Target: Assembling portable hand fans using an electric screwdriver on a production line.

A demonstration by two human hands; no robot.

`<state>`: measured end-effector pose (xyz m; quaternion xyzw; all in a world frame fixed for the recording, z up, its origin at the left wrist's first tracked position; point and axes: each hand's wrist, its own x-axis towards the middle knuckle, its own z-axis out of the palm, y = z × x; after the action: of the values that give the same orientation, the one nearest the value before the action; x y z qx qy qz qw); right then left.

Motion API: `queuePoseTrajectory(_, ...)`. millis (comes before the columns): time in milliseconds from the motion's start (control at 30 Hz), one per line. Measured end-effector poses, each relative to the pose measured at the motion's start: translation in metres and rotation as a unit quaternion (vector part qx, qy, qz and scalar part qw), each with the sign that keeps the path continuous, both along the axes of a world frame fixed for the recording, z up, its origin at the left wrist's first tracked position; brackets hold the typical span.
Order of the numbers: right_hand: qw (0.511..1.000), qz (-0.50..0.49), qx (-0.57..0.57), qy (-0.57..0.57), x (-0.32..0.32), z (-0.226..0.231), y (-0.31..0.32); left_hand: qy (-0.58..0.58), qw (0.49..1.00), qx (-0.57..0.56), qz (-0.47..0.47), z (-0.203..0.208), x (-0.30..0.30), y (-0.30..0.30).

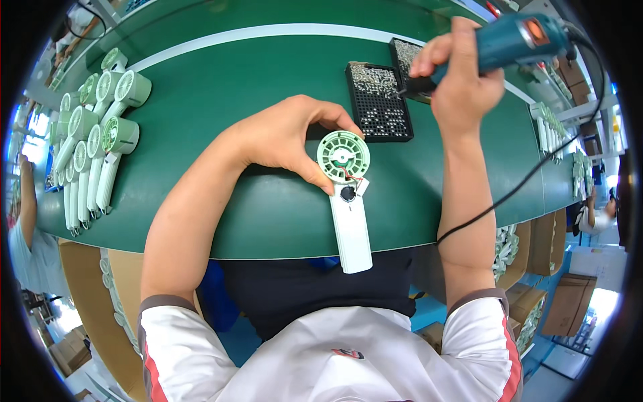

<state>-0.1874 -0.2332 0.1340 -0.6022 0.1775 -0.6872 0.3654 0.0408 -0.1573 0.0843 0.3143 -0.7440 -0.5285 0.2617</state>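
Observation:
My left hand (295, 144) is closed around the round head of a pale green handheld fan (351, 228), thumb on one side and fingers on the other. The fan's head shows its slotted inside, with thin red and black wires and a small white connector at the neck. Its white handle points toward me, past the table's near edge. My right hand (465, 84) grips a teal electric screwdriver (512, 41) whose black nose points left. The screwdriver's tip is over a black screw tray (378, 115) with many small silver screws in its holes.
Several similar fans (100, 141) lie grouped on the green table (281, 221) at the left, more at the far right. A black cord (522, 184) hangs from the screwdriver across my right forearm. Cardboard boxes (94, 288) stand below the table's edge. Other people are at both sides.

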Motion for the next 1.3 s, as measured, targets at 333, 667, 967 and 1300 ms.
queuePoseTrajectory(333, 0.993, -0.001, 0.114, 0.038, 0.022, -0.011, 0.010, 0.010, 0.999, 0.032, 0.006, 0.004, -0.002, 0.003)
queuePoseTrajectory(667, 0.993, -0.004, 0.111, 0.040, 0.024, -0.015, 0.009, 0.019, 0.999, 0.031, 0.005, 0.002, -0.001, 0.004)
queuePoseTrajectory(967, 0.995, 0.020, 0.081, 0.061, 0.021, -0.019, 0.004, 0.018, 0.999, 0.037, 0.002, 0.003, -0.002, 0.003)
queuePoseTrajectory(1300, 0.994, 0.062, 0.038, 0.081, 0.020, -0.023, 0.002, 0.009, 1.000, 0.029, 0.006, 0.001, 0.001, 0.002)
